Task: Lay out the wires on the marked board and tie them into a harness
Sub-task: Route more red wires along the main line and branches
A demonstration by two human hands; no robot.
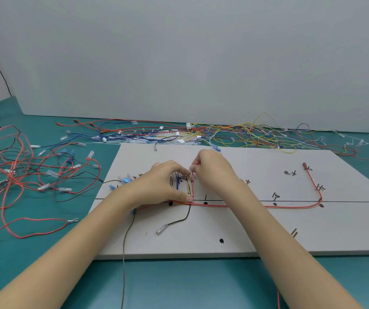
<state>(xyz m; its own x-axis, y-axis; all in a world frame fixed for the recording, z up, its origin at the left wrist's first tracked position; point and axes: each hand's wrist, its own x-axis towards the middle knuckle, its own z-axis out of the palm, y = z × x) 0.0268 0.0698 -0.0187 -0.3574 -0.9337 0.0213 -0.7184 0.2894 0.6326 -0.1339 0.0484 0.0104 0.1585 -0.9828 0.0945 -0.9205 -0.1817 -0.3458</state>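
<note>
Your left hand (164,184) pins the red wire (268,206) on the board (234,233); your right hand (212,168) apparently pinches its upturned end.

Two bare arms are showing, reaching in from the near edge. No sleeves are covering them; both forearms are bare right down to the near edge. The left hand (164,182) and the right hand (213,169) are wearing nothing. The fingernails are looking short and plain, with no paint on them.
</note>
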